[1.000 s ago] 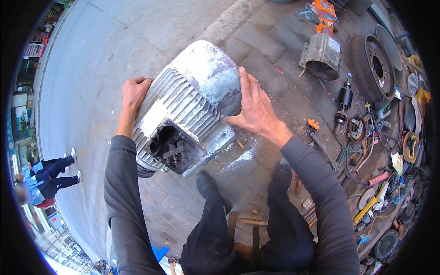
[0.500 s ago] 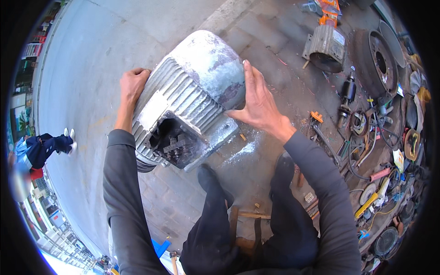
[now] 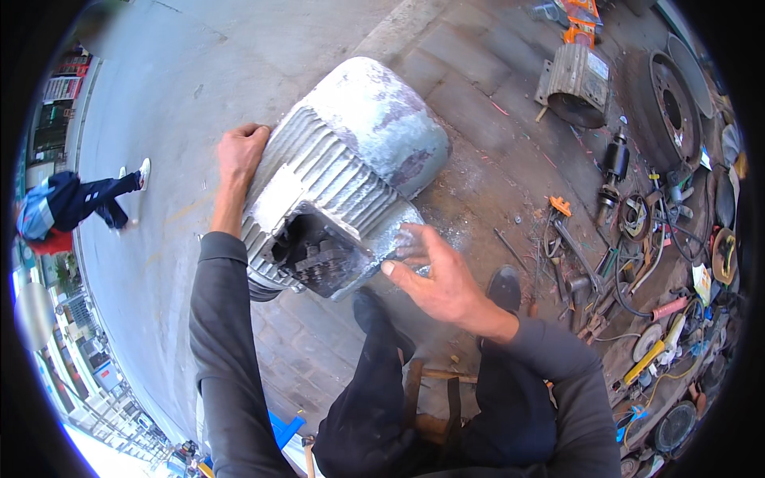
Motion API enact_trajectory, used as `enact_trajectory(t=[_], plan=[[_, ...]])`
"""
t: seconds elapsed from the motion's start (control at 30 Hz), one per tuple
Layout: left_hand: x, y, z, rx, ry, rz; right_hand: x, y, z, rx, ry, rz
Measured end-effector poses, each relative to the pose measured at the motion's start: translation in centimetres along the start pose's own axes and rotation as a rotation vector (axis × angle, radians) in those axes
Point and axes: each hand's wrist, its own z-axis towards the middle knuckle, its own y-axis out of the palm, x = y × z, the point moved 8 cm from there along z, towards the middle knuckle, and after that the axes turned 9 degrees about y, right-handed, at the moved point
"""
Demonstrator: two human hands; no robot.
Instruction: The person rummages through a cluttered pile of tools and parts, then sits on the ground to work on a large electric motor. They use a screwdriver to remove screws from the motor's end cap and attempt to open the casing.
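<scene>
A large electric motor (image 3: 319,171) lies tilted on the pavement before me, with a ribbed grey housing and a rounded end cover (image 3: 390,119) dusted white. Its square terminal opening (image 3: 315,251) faces me and is dark inside, with dirty parts showing. At the motor's far left edge my left hand (image 3: 243,155) is closed on the housing; its fingertips are partly hidden. My right hand (image 3: 442,283) is at the flat mounting foot (image 3: 394,227), thumb and fingers apart. Whether those fingers touch the foot, I cannot tell.
A smaller motor housing (image 3: 575,84), a wheel rim (image 3: 669,103) and a rotor (image 3: 613,163) lie at the right. Cables, an angle grinder (image 3: 657,346) and hand tools are scattered below them. A wooden stool (image 3: 434,426) sits between my legs. Someone (image 3: 80,203) walks at the left.
My right hand has left the rounded end cover and come down to the mounting foot. The left hand stays on the housing; the motor appears slightly further right. The passer-by has taken a step.
</scene>
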Motion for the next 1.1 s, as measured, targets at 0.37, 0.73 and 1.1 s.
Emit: enact_trajectory(t=[0.37, 0.73, 1.1], plan=[[3.3, -0.8, -5.5, 0.146, 0.064, 0.02, 6.9, 8.7, -2.0, -0.018, 0.774, 0.957], [8.3, 0.8, -15.3, 0.37, 0.325, 0.037, 18.1, 6.1, -4.2, 0.169, 0.883, 0.925], [11.5, 3.8, -24.0, 0.511, 0.562, 0.119, 28.6, 2.8, -3.9, -0.08, 0.821, 0.948]])
